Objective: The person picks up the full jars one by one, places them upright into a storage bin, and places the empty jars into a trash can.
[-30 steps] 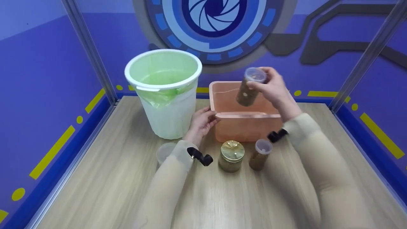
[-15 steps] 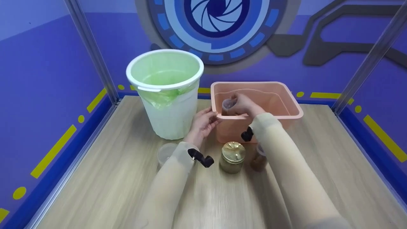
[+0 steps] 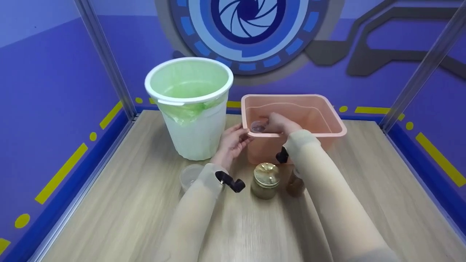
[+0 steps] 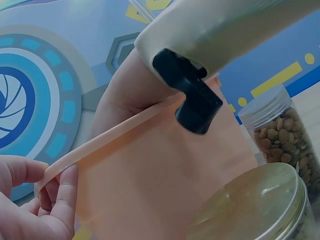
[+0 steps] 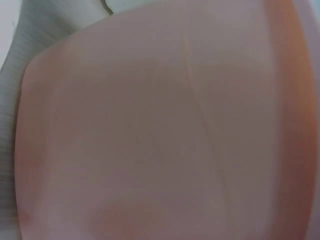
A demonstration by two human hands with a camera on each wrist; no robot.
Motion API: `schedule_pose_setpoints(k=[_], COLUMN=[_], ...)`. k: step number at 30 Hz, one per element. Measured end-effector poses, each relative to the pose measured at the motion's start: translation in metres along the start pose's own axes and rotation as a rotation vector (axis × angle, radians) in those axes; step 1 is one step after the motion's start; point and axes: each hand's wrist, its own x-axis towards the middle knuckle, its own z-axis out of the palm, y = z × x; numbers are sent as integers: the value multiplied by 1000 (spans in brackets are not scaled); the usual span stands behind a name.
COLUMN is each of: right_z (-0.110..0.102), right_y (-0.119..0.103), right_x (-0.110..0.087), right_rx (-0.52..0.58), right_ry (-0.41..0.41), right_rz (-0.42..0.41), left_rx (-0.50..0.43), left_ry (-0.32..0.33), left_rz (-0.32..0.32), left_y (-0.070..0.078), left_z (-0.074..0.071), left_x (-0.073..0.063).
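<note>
My left hand pinches the front left corner of the pink plastic bin; in the left wrist view, thumb and fingers lie on either side of its rim. Down inside the bin, near that same corner, my right hand holds a clear-lidded plastic jar upright by its top. Only the lid shows above the bin's front rim; the jar's body is hidden. The right wrist view is filled by the bin's pink outer wall, so the hand itself does not appear there.
Before the bin stand a gold-lidded jar and a clear jar of brown, nut-like pieces, partly behind my right sleeve. Left of the bin is a white bucket with a green liner. A translucent container stands beside my left forearm.
My right hand has carried the jar from above the bin leftward and down into its front left corner, sinking a little further in the last half second. The left hand stays on the rim.
</note>
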Motion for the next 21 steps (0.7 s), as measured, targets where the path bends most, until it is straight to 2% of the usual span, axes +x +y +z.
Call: schedule_pose_setpoints(k=[6,10,13,18,21], right_z=[-25,-43,-50,-44,-30], right_y=[-9,-10,-2,26,51], right_x=[-27,-61,-95,-142,-158], right_rx=[141,267,411,758,852], right_ry=[95,173,198,159,104], right_rz=[-38,-123,-178,-332,-445], left_rx=[-4,-1,-3,-9,-6], left_ry=[-8,-6,-7,-6,-16], left_rz=[-2,7,4,0,1], left_y=[-1,0,-1,-1,-2], left_z=[0,0,0,-2,-1], left_x=[1,2,2,1,0])
